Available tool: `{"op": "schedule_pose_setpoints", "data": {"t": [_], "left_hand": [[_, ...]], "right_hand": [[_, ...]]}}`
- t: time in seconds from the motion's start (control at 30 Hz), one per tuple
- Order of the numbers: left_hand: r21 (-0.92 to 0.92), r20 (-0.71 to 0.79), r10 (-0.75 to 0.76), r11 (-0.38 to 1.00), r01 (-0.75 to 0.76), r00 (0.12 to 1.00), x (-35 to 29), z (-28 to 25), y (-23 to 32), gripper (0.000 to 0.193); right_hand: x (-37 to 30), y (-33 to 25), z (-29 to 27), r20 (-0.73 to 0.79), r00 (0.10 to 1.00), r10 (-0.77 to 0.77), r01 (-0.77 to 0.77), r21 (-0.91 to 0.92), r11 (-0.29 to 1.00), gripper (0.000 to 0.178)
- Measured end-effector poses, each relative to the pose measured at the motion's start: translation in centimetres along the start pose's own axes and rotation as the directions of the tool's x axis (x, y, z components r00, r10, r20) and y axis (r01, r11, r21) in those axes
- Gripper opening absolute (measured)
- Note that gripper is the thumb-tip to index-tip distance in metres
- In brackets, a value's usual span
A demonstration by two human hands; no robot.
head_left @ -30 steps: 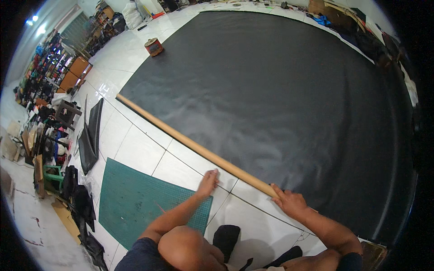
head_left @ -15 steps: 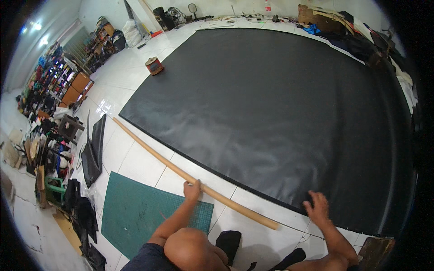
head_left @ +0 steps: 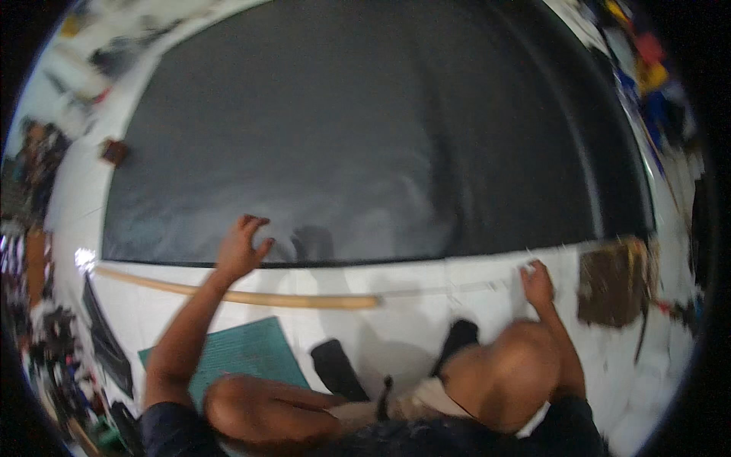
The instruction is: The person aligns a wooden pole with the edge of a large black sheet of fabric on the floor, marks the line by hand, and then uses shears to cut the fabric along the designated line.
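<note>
A large sheet of black, leather-like material (head_left: 320, 137) lies spread over the floor, with soft wrinkles near its close edge. My left hand (head_left: 244, 250) hovers over that edge, fingers apart and holding nothing. Just nearer to me, a long tan tube or pole (head_left: 304, 300) rests on the floor alongside the sheet, passing under my left forearm. To the right, my right hand (head_left: 538, 285) is low over the white tiles, a little short of the sheet's edge; its fingers look slightly apart, though blurred, and I make out nothing in them.
A green cutting mat (head_left: 251, 349) lies by my left knee. A worn brown board (head_left: 611, 283) sits at the right, beside the sheet's corner. A small rusty-brown can (head_left: 114, 151) stands at the sheet's left edge. Folded dark material (head_left: 106, 335) and piled clutter line the left.
My left hand has let go of the tube and moved up over the sheet's edge. My right hand has left the sheet for the floor. The view has turned and tilted down.
</note>
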State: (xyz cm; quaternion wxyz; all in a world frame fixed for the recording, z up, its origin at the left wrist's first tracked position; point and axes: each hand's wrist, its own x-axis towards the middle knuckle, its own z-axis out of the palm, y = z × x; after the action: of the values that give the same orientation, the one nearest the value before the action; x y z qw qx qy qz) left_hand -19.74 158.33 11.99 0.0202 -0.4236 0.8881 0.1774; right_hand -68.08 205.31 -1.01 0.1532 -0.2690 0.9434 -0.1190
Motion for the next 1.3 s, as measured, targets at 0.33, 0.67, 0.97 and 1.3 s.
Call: {"op": "schedule_pose_setpoints", "data": {"t": [0.33,0.67,0.97,1.3], "left_hand": [[-0.125,0.028,0.658,0.749,-0.650,0.753,4.3,16.7,23.1,0.045],[-0.061,-0.164,0.549,0.824,-0.564,0.820,3.4,22.2,25.7,0.029],[-0.162,-0.144,0.422,0.882,-0.442,0.895,3.8,21.7,27.4,0.011],[-0.265,-0.130,0.383,0.875,-0.404,0.915,3.6,21.8,27.3,0.014]], "right_hand": [[-17.8,4.7,5.6,-0.182,0.926,0.332,-0.276,0.275,0.921,0.047],[-16.5,3.6,1.8,0.088,0.820,0.565,-0.558,0.343,0.756,0.037],[-14.2,-4.8,3.1,0.633,0.771,0.077,-0.608,0.694,0.387,0.027],[-12.1,-11.0,1.9,0.721,0.636,-0.275,-0.579,0.682,0.448,0.035]]}}
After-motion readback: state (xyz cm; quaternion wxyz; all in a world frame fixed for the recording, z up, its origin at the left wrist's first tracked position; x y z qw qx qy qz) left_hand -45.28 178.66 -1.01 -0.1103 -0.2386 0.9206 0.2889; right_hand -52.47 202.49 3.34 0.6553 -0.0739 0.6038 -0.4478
